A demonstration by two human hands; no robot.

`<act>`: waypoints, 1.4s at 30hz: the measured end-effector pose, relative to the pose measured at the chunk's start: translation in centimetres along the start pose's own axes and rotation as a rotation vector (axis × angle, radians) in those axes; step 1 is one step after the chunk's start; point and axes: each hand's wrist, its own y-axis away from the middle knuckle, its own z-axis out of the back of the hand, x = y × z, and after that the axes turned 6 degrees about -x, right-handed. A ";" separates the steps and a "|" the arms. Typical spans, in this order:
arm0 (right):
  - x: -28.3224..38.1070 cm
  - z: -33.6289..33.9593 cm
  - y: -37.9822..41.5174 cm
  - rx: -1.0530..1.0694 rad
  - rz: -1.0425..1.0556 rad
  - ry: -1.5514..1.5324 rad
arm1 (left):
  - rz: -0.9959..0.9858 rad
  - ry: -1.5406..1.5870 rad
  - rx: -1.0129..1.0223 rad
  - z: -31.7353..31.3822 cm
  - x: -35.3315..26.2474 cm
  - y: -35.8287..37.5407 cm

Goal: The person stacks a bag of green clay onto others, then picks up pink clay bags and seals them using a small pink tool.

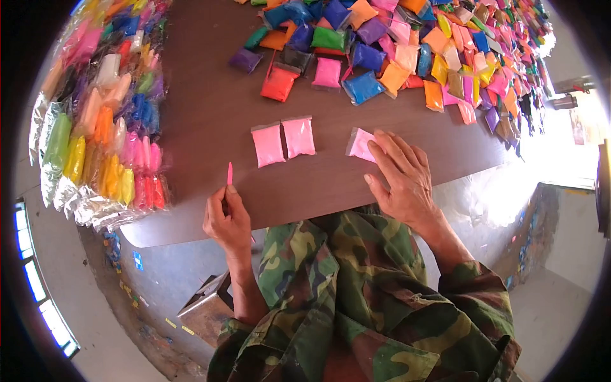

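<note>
A thin pink stick (230, 173) stands almost straight up, its low end tucked in a closed fist near the table edge. A small pink bag (359, 144) lies flat on the brown table, partly hidden under fingers. Two more pink bags (283, 141) lie flat side by side, touching, between the stick and that bag.

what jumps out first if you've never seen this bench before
The heap of many-coloured packets spread across the far right of the brown table catches the eye first. Nearer, two pink packets lie side by side, between the left hand holding a thin pink stick and the right hand resting on another pink packet.
</note>
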 end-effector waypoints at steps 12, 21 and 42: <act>-1.1 0.1 -0.1 0.119 0.009 0.041 | -0.005 -0.029 -0.013 -0.4 0.2 0.1; -0.4 -0.1 -0.5 0.082 -0.011 0.005 | -0.017 -0.061 0.008 -0.3 0.1 -0.1; -0.5 0.3 -0.9 -0.017 0.068 -0.053 | 0.005 -0.035 0.014 -0.1 -0.2 0.0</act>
